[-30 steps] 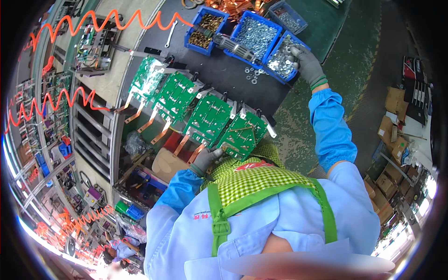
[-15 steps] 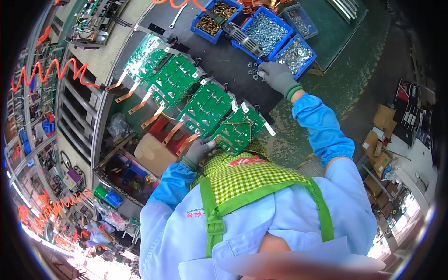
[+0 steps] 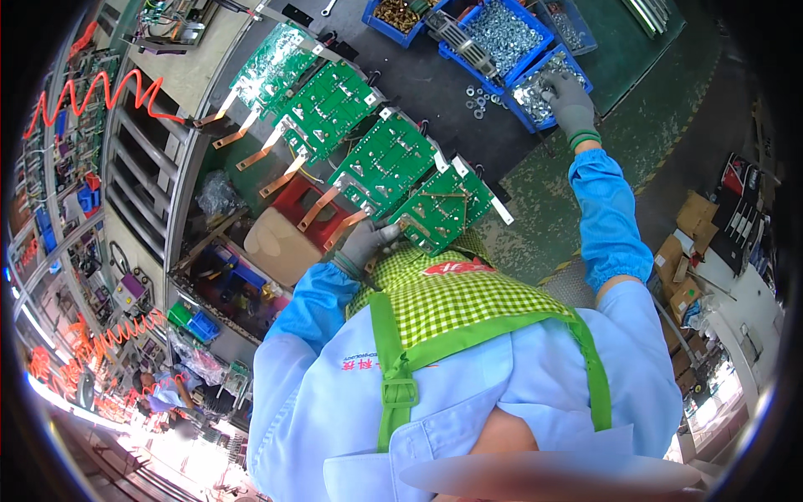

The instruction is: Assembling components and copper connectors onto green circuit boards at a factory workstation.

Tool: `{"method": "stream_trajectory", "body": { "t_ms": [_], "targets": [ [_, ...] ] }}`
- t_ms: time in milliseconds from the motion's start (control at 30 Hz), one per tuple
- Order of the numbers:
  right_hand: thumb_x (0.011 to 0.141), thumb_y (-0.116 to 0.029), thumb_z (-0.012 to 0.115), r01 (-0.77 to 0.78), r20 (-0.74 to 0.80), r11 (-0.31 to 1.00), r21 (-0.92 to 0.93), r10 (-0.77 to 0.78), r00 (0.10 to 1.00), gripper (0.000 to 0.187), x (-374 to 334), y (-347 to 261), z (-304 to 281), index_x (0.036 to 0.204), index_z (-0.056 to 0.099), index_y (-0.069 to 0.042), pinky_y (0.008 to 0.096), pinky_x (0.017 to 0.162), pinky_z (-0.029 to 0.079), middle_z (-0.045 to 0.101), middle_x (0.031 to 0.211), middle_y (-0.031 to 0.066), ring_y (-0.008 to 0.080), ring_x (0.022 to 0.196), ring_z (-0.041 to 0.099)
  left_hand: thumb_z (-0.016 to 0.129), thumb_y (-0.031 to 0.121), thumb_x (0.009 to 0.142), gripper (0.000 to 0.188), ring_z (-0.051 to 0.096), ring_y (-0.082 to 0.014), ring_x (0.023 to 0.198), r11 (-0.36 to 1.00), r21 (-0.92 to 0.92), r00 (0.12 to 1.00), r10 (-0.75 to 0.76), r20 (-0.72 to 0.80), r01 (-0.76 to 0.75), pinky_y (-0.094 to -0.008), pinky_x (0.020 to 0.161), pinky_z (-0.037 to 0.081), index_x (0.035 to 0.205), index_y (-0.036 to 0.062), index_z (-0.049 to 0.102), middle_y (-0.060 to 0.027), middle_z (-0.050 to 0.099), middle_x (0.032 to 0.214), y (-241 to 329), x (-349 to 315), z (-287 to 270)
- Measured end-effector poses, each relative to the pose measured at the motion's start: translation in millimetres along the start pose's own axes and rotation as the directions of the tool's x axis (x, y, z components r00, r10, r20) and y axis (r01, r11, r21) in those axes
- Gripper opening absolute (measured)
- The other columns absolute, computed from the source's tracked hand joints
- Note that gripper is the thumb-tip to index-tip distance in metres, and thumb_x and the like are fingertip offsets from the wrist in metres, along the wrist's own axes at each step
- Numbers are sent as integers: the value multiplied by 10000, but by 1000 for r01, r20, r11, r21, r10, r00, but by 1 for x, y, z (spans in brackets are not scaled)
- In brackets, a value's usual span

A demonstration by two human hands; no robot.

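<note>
Your right hand (image 3: pixel 570 102), gloved in grey, is now over the washer bin (image 3: pixel 520 116) at the far right of the table (image 3: pixel 443 110). Half a second ago it was nearer, just beside the loose washers (image 3: pixel 479 104) that lie on the table to the left of that bin; half a second before that, it was at the bin too, so it has gone from bin to table and back. Its fingers are bent down toward the silver washers in the bin, but whether they have closed on any cannot be told. Your left hand (image 3: pixel 368 241), in a matching glove, has stayed at the near edge of the row, its fingertips seeming to touch the corner of the nearest board (image 3: pixel 443 207); whether it grips the board or only rests there is unclear. The four green boards (image 3: pixel 326 109) stand in a slanting row from far left to near right, with copper strips (image 3: pixel 321 207) sticking out toward the left. None looks to have been shifted along the row. Left of the washer bin, a grey tool (image 3: pixel 462 44) lies across the near left side of the middle bin (image 3: pixel 544 38), which holds small silver parts. The change seems to put the work at the washers, with the boards left as they were.
</note>
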State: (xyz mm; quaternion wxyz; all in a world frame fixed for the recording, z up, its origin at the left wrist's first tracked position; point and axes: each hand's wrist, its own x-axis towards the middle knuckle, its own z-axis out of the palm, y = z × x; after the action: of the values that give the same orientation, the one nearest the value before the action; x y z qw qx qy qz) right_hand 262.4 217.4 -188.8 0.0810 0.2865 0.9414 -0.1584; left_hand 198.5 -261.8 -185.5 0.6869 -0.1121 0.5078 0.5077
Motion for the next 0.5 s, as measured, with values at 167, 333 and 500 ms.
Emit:
{"method": "stream_trajectory", "body": {
  "t_ms": [167, 333, 500],
  "targets": [
    [778, -221, 602, 77, -129, 995, -66, -85, 988, 202, 3, 20, 15, 957, 601, -126, 407, 773, 461, 559, 1043, 126, 313, 928, 558, 605, 255, 842, 278, 509, -59, 650, 997, -75, 999, 31, -25, -32, -180, 542, 394, 1019, 41, 583, 2, 580, 808, 14, -11, 20],
    [748, -218, 597, 14, -229, 957, 291, 56, 972, 196, -11, -6, -24, 879, 588, -72, 382, 687, 471, 608, 831, 147, 318, 782, 597, 606, 283, 841, 337, 491, -33, 638, 993, 111, 1000, -28, -9, 28, -168, 536, 383, 1070, 39, 570, 18, 576, 793, -6, -3, -7],
    [759, -154, 595, 93, -73, 835, 542, -63, 995, 233, -43, -47, -14, 970, 580, -55, 313, 685, 478, 608, 820, 99, 203, 734, 598, 614, 315, 834, 363, 471, -33, 619, 996, 47, 997, 82, -1, -82, -183, 547, 366, 1054, 28, 584, 34, 564, 779, 14, -8, 20]
  ]
}}
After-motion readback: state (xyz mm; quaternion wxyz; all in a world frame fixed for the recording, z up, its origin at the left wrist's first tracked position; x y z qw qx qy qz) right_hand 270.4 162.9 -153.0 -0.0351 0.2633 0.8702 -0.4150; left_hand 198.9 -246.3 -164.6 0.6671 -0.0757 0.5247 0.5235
